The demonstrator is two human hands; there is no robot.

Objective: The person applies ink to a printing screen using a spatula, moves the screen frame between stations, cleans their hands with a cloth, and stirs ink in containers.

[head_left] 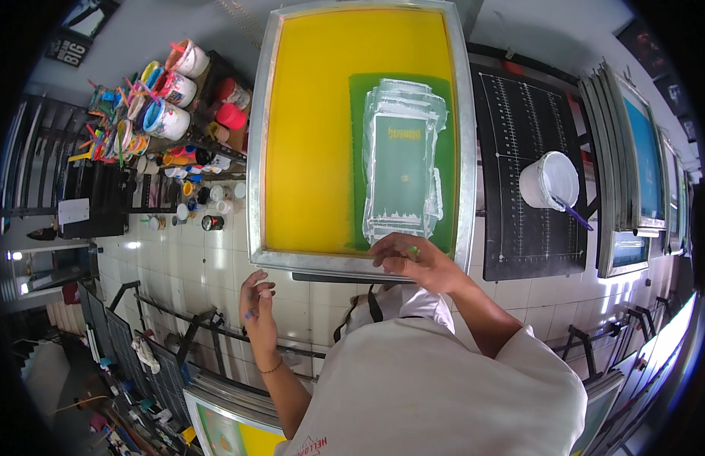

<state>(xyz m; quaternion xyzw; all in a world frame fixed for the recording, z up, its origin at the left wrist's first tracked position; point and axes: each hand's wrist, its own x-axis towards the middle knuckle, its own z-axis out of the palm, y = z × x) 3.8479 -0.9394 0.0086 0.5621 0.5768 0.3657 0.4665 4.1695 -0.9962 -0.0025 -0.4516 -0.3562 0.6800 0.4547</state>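
At far left hangs a black sign (66, 51) with bold white capitals. Past it, tubs of coloured ink (166, 120) crowd a rack, sticks poking out; one white tub (176, 90) carries a printed label too small to read. Jars (212, 222) stand on the tiled floor (177, 262) below.

The left hand (259, 305) hangs in the air beside the screen frame's near left corner, fingers loosely curled around nothing. Red lettering (313, 446) is printed on the pale shirt (444, 380).

The metal screen frame (466, 152) lies before the person, its yellow mesh (311, 137) bearing a green patch (358, 152). White paste (402, 95) is smeared there around a small line of yellow lettering (404, 134). The right hand (419, 262) is over the near rim, fingers slightly bent; whether they grip it, I cannot tell.

Rightward, a black board (520, 247) shows white ruler markings; on it stands a white pail (531, 186) with a purple-handled tool (579, 218). More frames (638, 152) stand racked beyond.
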